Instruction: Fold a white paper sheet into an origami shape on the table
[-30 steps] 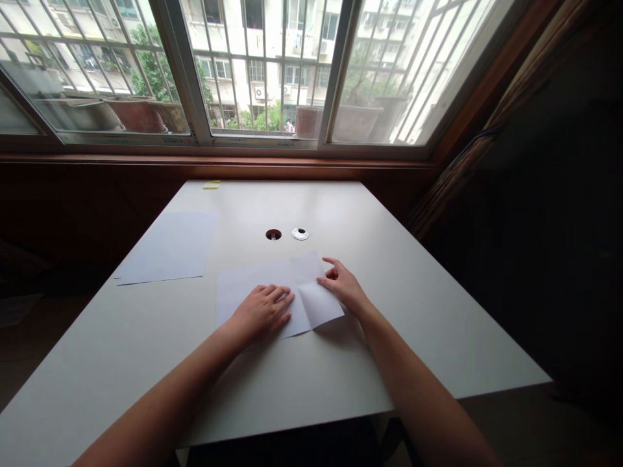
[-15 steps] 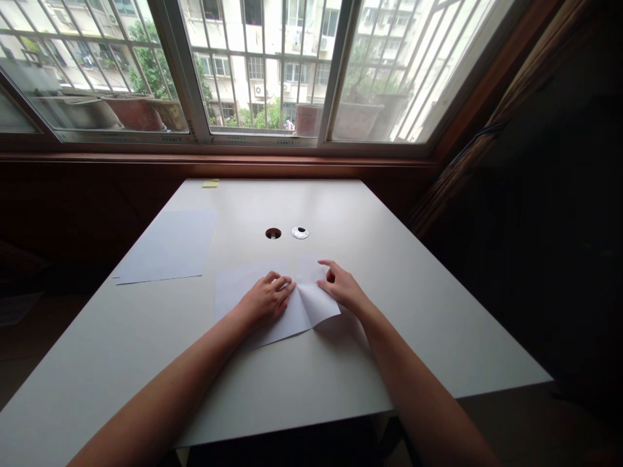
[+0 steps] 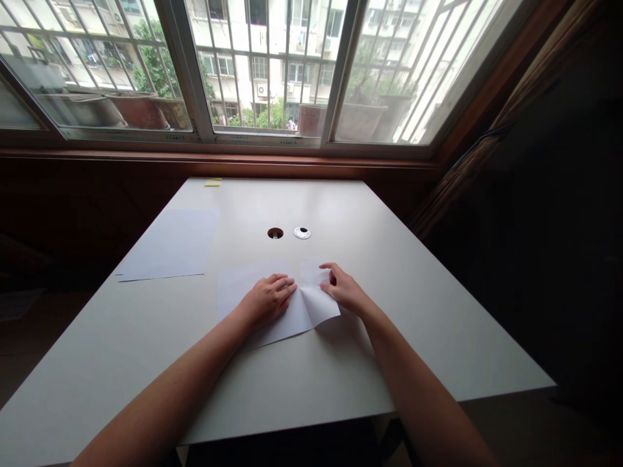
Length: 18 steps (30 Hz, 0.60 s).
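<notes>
A white sheet of paper [image 3: 285, 329] lies on the white table, with a crease running up its right part. Right of that crease, the paper lifts off the table and curves, casting a shadow below. My left hand [image 3: 270, 298] rests on the sheet, its fingers extended side by side and their tips beside the crease. At the sheet's right edge is my right hand [image 3: 343, 287], index finger and thumb over the paper and the other fingers curled. It holds the raised edge; the exact contact of the curled fingers is hidden.
Another sheet of paper [image 3: 168, 246] lies at the left of the table [image 3: 389, 363]. A yellow sticky note [image 3: 213, 183] is by the far edge. Beyond the sheet are a round cable hole [image 3: 275, 233] and its round cover [image 3: 302, 233]. A barred window [image 3: 272, 65] stands behind.
My left hand's fingers have flattened and come closer together on the paper. My right hand and the lifted part look nearly the same. The view has shifted slightly.
</notes>
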{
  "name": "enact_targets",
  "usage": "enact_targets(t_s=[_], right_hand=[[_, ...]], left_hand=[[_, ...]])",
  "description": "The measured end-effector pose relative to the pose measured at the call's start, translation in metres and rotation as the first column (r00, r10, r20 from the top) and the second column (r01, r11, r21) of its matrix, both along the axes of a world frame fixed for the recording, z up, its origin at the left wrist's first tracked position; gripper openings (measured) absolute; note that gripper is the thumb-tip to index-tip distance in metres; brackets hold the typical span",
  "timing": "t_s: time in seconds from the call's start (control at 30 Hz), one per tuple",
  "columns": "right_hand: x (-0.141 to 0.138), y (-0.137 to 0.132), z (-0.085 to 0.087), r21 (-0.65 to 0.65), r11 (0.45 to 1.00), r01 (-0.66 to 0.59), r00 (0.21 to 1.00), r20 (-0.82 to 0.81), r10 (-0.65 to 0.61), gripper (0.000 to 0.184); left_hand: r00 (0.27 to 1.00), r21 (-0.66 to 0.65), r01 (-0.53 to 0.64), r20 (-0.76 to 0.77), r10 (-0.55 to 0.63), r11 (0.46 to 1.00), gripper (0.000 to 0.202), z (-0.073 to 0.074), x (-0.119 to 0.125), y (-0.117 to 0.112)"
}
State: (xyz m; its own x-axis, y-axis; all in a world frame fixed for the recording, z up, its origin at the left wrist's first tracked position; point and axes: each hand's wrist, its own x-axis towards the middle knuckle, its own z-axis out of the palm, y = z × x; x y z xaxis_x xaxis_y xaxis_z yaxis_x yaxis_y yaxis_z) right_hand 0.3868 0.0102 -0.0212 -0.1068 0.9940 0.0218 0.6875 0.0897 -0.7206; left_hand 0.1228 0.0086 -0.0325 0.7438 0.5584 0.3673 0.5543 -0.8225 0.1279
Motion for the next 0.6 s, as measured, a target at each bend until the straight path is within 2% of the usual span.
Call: enact_targets(t_s=[0.3, 0.5, 0.6], right_hand=[[0.0043, 0.0004, -0.0009, -0.002, 1.000, 0.009, 0.999, -0.034, -0.009, 0.047], [0.0090, -0.0005, 0.0024, -0.063, 0.998, -0.013, 0.990, -0.144, 0.003, 0.052], [0.0088, -0.0006, 0.0002, -0.051, 0.999, -0.005, 0.984, -0.176, -0.004, 0.051]], left_hand=[[0.999, 0.016, 0.046, 0.015, -0.047, 0.999, 0.032, 0.0018, -0.0057, -0.0028], [0.998, 0.034, 0.056, -0.005, -0.056, 0.998, 0.030, 0.0056, -0.0036, -0.0066], [0.999, 0.031, 0.044, -0.033, -0.043, 0.999, 0.032, 0.0079, -0.0039, -0.0092]])
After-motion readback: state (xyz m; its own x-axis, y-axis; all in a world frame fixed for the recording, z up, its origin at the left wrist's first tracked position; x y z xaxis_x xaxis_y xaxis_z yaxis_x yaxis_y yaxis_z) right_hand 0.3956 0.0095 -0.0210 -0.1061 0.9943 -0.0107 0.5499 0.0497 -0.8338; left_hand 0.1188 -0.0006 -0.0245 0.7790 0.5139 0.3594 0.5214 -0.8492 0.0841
